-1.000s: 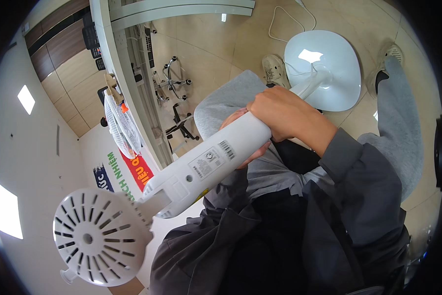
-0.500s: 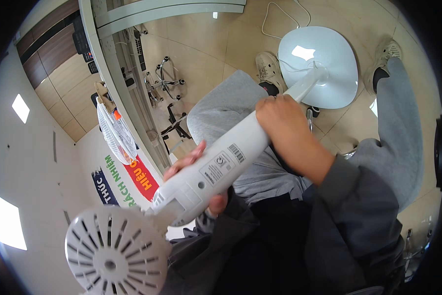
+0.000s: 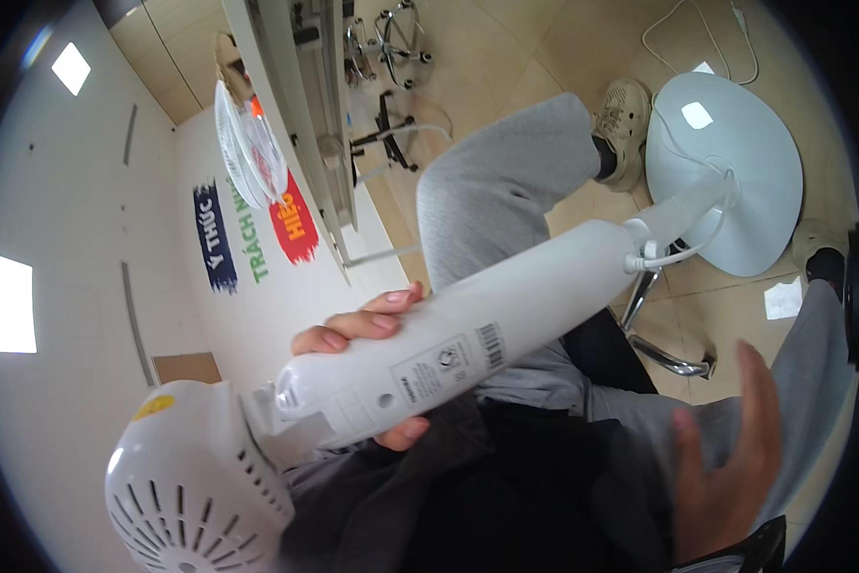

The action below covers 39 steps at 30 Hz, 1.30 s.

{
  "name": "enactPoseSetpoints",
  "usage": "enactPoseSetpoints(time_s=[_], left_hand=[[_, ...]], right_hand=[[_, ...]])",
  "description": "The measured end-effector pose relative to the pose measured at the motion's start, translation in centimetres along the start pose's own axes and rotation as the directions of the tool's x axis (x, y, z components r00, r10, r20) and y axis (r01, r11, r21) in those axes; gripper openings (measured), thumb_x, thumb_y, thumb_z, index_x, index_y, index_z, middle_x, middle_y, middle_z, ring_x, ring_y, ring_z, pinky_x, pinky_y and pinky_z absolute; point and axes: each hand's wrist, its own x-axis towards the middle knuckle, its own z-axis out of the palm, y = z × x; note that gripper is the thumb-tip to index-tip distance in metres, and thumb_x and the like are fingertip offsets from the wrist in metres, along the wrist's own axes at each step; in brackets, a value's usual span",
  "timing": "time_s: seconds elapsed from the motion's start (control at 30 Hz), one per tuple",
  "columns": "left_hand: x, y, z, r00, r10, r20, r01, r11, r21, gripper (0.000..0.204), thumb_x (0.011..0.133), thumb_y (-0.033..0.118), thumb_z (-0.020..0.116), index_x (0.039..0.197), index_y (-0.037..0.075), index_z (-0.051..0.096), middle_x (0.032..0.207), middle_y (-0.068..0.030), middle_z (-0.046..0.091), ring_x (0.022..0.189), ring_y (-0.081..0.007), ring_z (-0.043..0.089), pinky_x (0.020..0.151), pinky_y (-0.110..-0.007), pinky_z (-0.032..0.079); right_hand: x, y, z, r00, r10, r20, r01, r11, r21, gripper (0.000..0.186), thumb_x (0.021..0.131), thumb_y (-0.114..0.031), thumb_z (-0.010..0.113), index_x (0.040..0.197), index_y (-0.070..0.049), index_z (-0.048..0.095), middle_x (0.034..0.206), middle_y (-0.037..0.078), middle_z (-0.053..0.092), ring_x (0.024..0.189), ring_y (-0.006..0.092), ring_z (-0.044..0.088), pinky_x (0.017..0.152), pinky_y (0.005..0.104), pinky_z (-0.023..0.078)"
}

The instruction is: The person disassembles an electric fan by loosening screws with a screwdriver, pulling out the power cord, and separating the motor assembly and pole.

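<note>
A white stand fan lies slanting across my lap, its long control body (image 3: pixel 544 277) turned with a label and barcode facing up. At its lower left is the slotted motor housing (image 3: pixel 195 477), with no blade or guard on it. The pole leads up right to a glossy white base (image 3: pixel 773 162) by the floor. My left hand (image 3: pixel 358 325) grips the body near the motor end, fingers over the far side and thumb on the near side. Off the fan, my right hand (image 3: pixel 730 468) is raised at the lower right, slightly blurred, fingers apart. A white power cord (image 3: pixel 682 256) plugs in at the body's pole end.
Left of me runs a table edge (image 3: pixel 291 124), with white fan guards (image 3: pixel 248 153) on it. Wheeled chair bases (image 3: pixel 396 48) stand on the tiled floor beyond. Chrome chair legs (image 3: pixel 673 358) show under the fan, and loose cord (image 3: pixel 706 38) lies past the base.
My right hand has let go of the fan's pole end and moved to the lower right. The fan has rolled slightly, and the cord's entry now shows. The view has shifted.
</note>
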Motion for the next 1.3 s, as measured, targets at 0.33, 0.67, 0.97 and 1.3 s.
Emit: enactPoseSetpoints(time_s=[0.33,0.67,0.97,1.3], left_hand=[[-1.6,0.6,1.3,0.988,-0.153,0.019,0.152,0.988,0.004,0.089,0.07,0.025,0.092,0.133,0.008,0.031,0.12,-0.0209,0.053,0.115,-0.041,0.058,0.106,-0.06,0.041],[-5.4,-8.5,2.7,0.994,0.07,0.085,-0.092,0.952,0.292,0.106,0.075,0.057,0.083,0.144,-0.001,0.028,0.126,-0.0221,0.051,0.119,-0.0419,0.056,0.104,-0.057,0.045],[-3.2,-13.7,8.7,0.866,-0.359,0.348,0.048,0.752,0.657,0.052,0.085,0.038,0.074,0.125,0.007,0.061,0.13,-0.0159,0.056,0.122,-0.0345,0.057,0.099,-0.057,0.051],[-3.8,-15.2,8.9,0.88,-0.3,0.369,0.09,0.867,0.49,0.088,0.063,0.017,0.088,0.137,-0.002,0.044,0.132,-0.0208,0.053,0.119,-0.0351,0.059,0.101,-0.046,0.05]], right_hand=[[-0.6,4.3,0.3,0.988,0.116,0.103,-0.148,0.903,0.403,0.055,0.083,-0.009,0.071,0.133,0.007,0.056,0.126,0.024,0.064,0.122,0.038,0.06,0.109,0.0463,0.042],[0.6,5.3,-0.2,0.973,0.102,0.208,-0.2,0.823,0.532,0.05,0.088,-0.01,0.069,0.134,0.004,0.058,0.129,0.024,0.063,0.119,0.04,0.062,0.102,0.0433,0.049],[-0.6,5.8,0.0,0.983,0.09,0.161,-0.172,0.761,0.626,0.049,0.089,-0.017,0.07,0.134,0.002,0.06,0.131,0.021,0.063,0.119,0.0384,0.062,0.101,0.0433,0.05],[-2.7,4.1,0.2,0.984,0.115,0.139,-0.165,0.885,0.435,0.056,0.092,-0.035,0.073,0.134,-0.001,0.06,0.136,0.019,0.061,0.12,0.0381,0.062,0.102,0.0464,0.05]])
